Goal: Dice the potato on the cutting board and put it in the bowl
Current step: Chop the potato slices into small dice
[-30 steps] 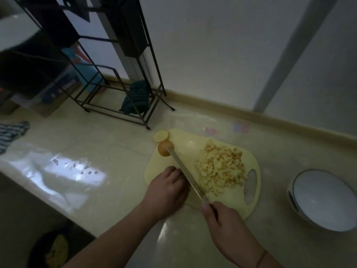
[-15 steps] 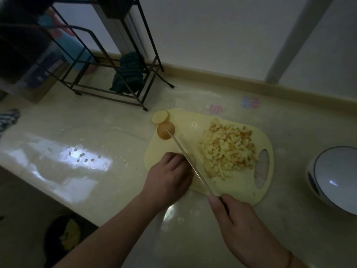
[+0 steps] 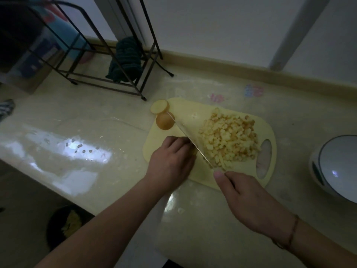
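We are near the end of the dicing, by the look of it: a big heap of dice sits on the right half of the board, close to its handle hole, while two round end slices lie at the far left corner, one overhanging the edge. Our right hand is wrapped around the knife handle, thumb along the top, and the blade runs slantwise across the board, tilted, its flat facing the heap and its tip at the nearer end slice. Our left hand is curled knuckles-up on the board just left of the blade; it seems to pin a last piece of potato, but the fingers hide it, so we cannot tell what, if anything, it grips. The bowl stands off the board to the right, nothing visible in it. Next we probably need to finish whatever remains under the left hand, then deal with the two slices, then carry the dice over to the bowl.
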The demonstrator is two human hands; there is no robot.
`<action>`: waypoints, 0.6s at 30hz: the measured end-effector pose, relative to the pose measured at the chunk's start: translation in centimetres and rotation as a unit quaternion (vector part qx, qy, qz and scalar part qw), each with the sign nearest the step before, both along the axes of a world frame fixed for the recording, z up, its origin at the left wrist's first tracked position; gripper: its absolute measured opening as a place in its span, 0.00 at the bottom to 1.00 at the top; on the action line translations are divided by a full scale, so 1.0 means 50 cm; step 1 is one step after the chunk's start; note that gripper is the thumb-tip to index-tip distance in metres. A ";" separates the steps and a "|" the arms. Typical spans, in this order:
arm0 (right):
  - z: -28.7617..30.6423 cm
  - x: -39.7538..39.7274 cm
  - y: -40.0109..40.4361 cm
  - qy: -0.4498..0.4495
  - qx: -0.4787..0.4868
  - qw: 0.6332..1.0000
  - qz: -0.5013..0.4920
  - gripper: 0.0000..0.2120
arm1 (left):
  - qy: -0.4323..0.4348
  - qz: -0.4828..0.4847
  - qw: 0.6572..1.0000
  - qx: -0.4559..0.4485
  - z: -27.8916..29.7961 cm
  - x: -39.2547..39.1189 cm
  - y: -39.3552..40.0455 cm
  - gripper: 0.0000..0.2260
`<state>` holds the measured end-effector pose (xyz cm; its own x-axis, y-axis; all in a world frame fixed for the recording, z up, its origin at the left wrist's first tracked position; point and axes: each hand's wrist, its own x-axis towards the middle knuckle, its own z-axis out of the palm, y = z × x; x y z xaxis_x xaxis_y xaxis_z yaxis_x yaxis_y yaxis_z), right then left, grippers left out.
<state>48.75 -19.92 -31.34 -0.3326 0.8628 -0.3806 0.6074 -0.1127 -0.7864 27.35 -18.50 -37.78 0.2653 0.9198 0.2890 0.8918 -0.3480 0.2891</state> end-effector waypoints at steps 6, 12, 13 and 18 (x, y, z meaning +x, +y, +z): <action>-0.003 0.000 0.007 -0.011 -0.001 1.000 0.013 0.25 | -0.009 0.001 1.000 0.025 -0.008 0.002 0.002 0.10; -0.001 0.004 0.001 -0.009 -0.005 1.000 0.012 0.25 | 0.000 -0.013 1.000 0.028 -0.006 -0.001 0.005 0.09; 0.001 0.005 -0.003 -0.008 -0.006 1.000 0.011 0.25 | 0.001 -0.013 0.999 0.030 -0.005 -0.001 0.005 0.09; 0.000 0.001 -0.010 -0.020 0.002 1.000 0.017 0.25 | 0.005 -0.018 0.999 0.034 -0.006 -0.004 0.008 0.09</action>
